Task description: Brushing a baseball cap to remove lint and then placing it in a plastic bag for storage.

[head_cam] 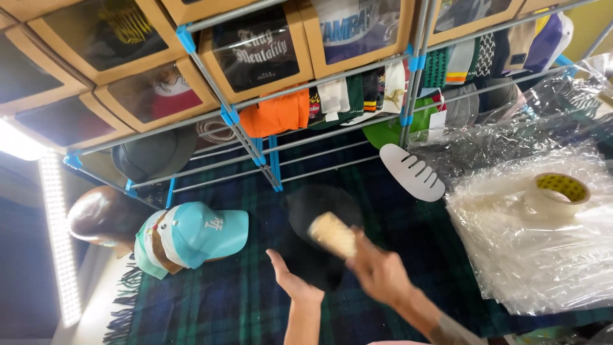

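Note:
My right hand is closed around a pale, cylindrical lint roller, blurred, lying over a black cap on the dark plaid cloth. My left hand is open, palm turned inward, just left of the black cap's lower part; whether it touches the cap is unclear. A stack of caps topped by a light blue one lies to the left.
A pile of clear plastic bags with a roll of tape sits at right. A white cap-shaped insert lies near the metal rack holding caps and cardboard boxes. A bright light bar runs at left.

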